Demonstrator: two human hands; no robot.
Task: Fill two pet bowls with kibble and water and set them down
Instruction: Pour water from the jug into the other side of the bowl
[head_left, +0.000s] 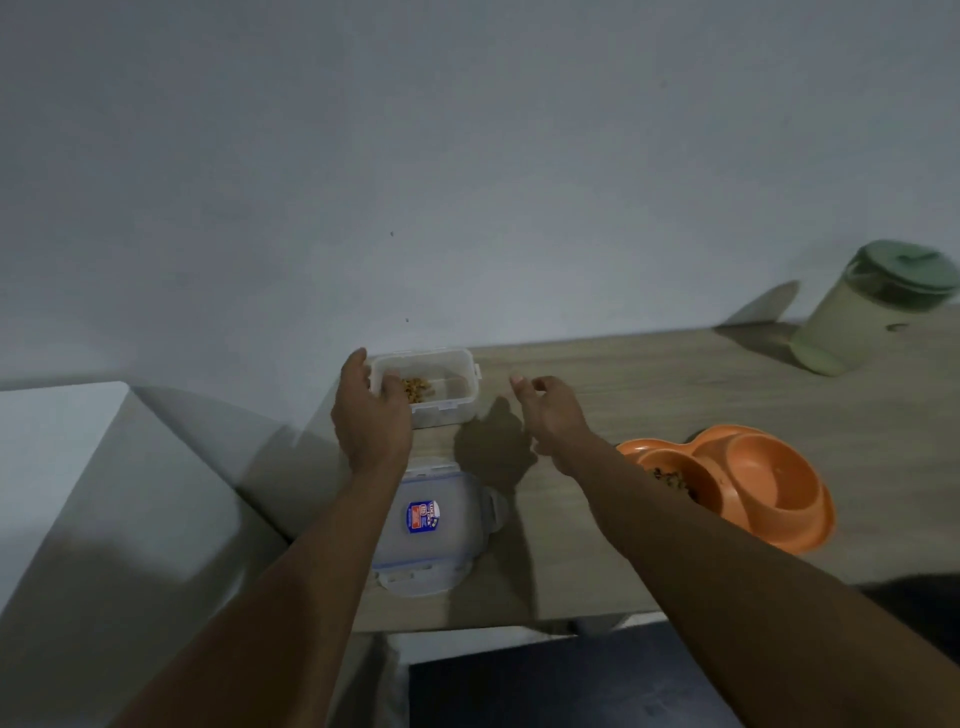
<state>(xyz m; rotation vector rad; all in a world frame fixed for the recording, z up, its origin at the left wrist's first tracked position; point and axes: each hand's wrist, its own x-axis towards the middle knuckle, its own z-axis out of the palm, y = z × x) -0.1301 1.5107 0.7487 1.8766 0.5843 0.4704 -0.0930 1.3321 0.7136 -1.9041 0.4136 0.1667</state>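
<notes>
Holding kibble container (448, 385) left wall: left grip (370, 415); right grip (550, 410) loose, empty, beside.

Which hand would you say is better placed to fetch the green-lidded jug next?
Probably the right hand: it hovers empty, nearer the jug, while the left hand grips the kibble container.

Head cam, fwd & down, close over table (675, 374).
</notes>
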